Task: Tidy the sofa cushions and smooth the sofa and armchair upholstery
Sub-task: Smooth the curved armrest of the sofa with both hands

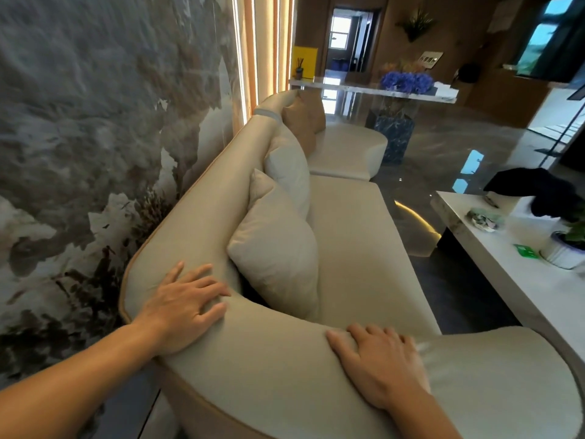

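A long cream sofa (354, 236) runs away from me along the wall. Its curved padded armrest (269, 359) fills the near foreground. My left hand (182, 307) lies flat on the armrest's back corner, fingers spread, holding nothing. My right hand (380, 364) presses palm down on the armrest's top, nearer the front. A cream cushion (278, 248) leans against the backrest close to me. A second cream cushion (289, 166) stands behind it, and a tan cushion (302, 125) sits at the far end.
A white marble coffee table (519, 280) stands to the right, carrying a potted plant (566, 248), a dark cloth (538, 188) and small items. A glossy dark floor (443, 160) lies between. A marble console with blue flowers (406, 81) is behind the sofa's far end.
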